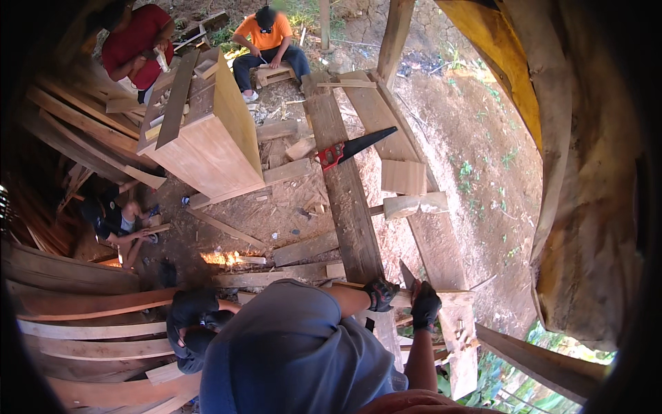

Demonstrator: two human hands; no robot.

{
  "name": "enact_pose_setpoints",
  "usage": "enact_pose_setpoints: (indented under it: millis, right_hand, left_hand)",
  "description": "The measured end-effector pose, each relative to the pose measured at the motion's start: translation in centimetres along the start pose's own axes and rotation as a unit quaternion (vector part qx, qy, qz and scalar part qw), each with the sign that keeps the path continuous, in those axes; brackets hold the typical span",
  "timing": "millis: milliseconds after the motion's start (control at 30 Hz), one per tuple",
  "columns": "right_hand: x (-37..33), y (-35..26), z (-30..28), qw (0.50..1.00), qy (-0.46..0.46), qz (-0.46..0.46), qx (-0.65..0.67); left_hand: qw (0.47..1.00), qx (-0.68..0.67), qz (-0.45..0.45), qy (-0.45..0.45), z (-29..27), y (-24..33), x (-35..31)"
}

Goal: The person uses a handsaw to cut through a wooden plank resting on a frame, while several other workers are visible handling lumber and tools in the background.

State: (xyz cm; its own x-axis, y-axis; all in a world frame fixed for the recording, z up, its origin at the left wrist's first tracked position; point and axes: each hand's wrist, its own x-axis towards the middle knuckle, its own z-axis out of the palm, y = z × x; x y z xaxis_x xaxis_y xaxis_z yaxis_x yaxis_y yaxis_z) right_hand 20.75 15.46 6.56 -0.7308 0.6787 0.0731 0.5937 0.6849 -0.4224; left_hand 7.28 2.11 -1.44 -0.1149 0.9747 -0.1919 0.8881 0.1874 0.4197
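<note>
Pale wood batten (453, 298), one: narrow, straight-edged, lying nearer the wearer than the handsaw (356, 148) and well apart from it. Spans crosswise over two long planks; contact with both cannot be confirmed. Handling, as judged: light, stiff, dry, rough enough not to slip in a glove, liable to splinter at its edges. Best hold: the left part, away from the cutting edge.

Left hand (381, 295), black-gloved: on the wearer's side of the handsaw, at the batten's left part. Fingers appear bent round the wood, pressed together; tips hidden.

Right hand (426, 307), black-gloved: on the wearer's side of the handsaw, farther right. Fingers folded in, apparently wrapped about the handle of a knife (407, 274); the handle itself is hidden.

Knife: pointed metal blade, tip directed away from the wearer, to the handsaw's side. Judged stiff, light and sharp; to be taken by the handle only.

Weathered plank (352, 214): directly beneath the handsaw; judged heavy and rigid.

Second plank (438, 252): right of the handsaw, running toward the wearer.

Squared wood block (403, 176): right of the handsaw, slightly nearer.

Plywood cabinet (214, 162): left of the handsaw.

Seated person in orange shirt (281, 43): beyond the handsaw, to its left.
</note>
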Motion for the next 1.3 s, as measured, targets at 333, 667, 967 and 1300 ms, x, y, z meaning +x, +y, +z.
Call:
enact_pose_setpoints:
  millis: [333,667,967,1300]
  right_hand:
    - [-4.6,-1.3,-1.3,0.992,0.022,0.058,0.114]
    - [-9.1,-1.7,-0.9,0.944,0.011,0.198,0.263]
    - [-8.6,-0.8,-0.2,0.959,0.003,0.178,0.221]
    - [0.6,-1.4,-1.8,0.977,-0.107,0.125,0.135]
  left_hand:
    - [0.999,0.036,0.023,0.006,-0.7,0.7,-0.5]
    - [1.0,0.019,-0.01,0.019,1.8,-0.1,-0.7]
    - [0.998,0.051,-0.011,0.028,-0.9,1.0,-1.1]
    - [0.999,-0.006,0.006,0.044,1.5,-0.2,-0.4]
